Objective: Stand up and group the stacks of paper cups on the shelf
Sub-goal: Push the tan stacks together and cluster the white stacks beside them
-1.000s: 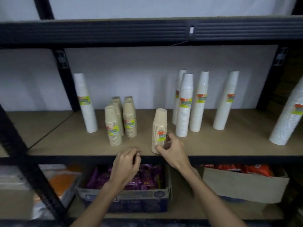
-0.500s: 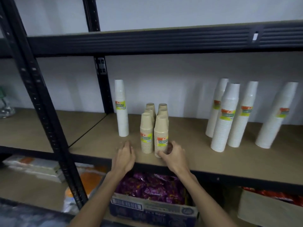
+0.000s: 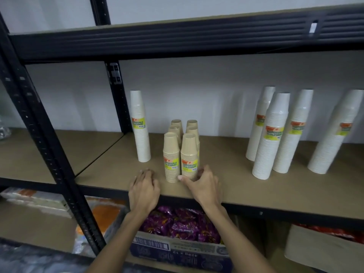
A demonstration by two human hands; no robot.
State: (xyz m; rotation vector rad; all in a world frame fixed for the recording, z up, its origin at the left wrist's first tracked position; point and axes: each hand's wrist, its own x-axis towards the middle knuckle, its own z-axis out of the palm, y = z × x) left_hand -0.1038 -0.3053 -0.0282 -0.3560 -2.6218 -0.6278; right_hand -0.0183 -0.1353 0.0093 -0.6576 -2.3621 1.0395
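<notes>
Several short tan cup stacks [image 3: 172,154] stand upright in two close rows on the brown shelf board [image 3: 246,186]. My right hand [image 3: 203,184] grips the base of the front right tan stack [image 3: 189,154], thumb on its left side and fingers curled round its right. To their left, my left hand [image 3: 144,187] rests on the shelf's front edge, fingers loosely bent, holding nothing. One tall white cup stack [image 3: 140,127] stands just left of the tan group. Several tall white stacks [image 3: 272,138] stand further right, some leaning.
A black upright post [image 3: 49,144] crosses the left foreground and a black beam [image 3: 177,40] runs overhead. Below the shelf sit a cardboard box of purple packets [image 3: 177,247], another box [image 3: 319,253] at the right and orange packs [image 3: 104,213] at the left.
My right hand slid the tan stack left until it stood beside the other tan stacks. My left hand moved forward onto the shelf edge. The view shifted left.
</notes>
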